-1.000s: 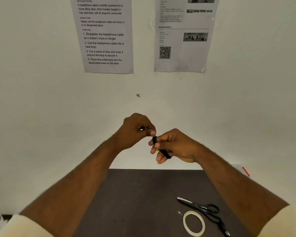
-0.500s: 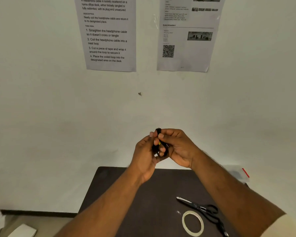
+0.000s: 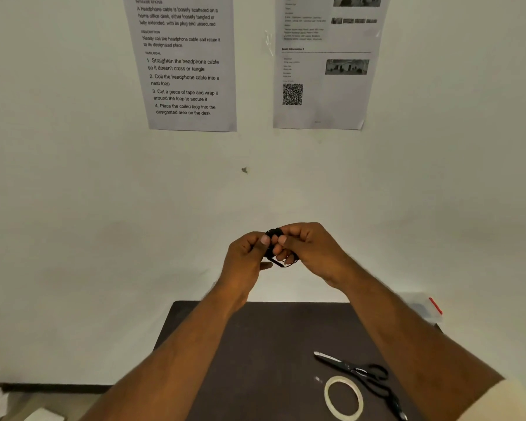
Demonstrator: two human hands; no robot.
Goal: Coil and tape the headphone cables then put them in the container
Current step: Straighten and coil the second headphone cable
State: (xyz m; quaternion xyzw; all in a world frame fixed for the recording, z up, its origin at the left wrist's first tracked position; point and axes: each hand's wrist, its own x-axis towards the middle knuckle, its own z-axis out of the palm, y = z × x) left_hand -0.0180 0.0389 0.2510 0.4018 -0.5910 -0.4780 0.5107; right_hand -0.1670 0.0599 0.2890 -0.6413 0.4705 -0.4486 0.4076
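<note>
A small black coil of headphone cable [image 3: 274, 250] is held up in the air in front of the wall, above the far edge of the dark table [image 3: 255, 344]. My left hand [image 3: 247, 256] pinches the coil from the left with thumb and curled fingers. My right hand [image 3: 308, 247] grips it from the right, fingers curled round the bundle. Most of the coil is hidden between the fingers. A clear container [image 3: 422, 306] with a red part sits at the table's far right, partly behind my right forearm.
Black-handled scissors [image 3: 359, 373] lie on the table at the right, blades pointing left. A roll of clear tape [image 3: 343, 397] lies flat just in front of them. Two printed sheets [image 3: 186, 62] hang on the white wall.
My hands came together on the coil. The left hand, apart from it a second ago, now pinches it beside the right hand. The view shifted slightly.
</note>
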